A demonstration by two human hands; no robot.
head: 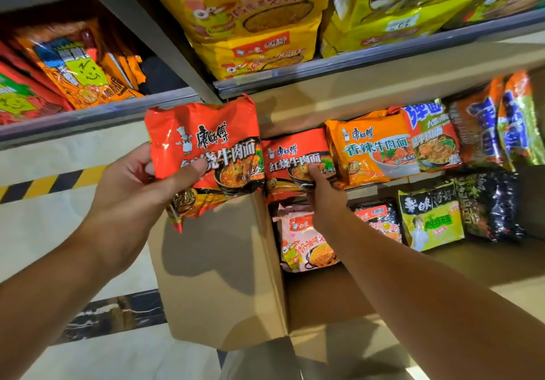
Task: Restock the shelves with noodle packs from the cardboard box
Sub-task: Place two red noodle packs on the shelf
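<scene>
Your left hand (138, 182) gripped a red crinkled plastic noodle pack (206, 155) by its left edge, thumb across the front, holding it up over the left wall of the open brown cardboard box (224, 276). Your right hand (323, 193) pinched a second, matching red noodle pack (295, 158) at the front edge of the lower grey metal shelf (362, 186), just beside an orange noodle pack (371, 149). A pink noodle pack (306, 247) lay below your right hand.
</scene>
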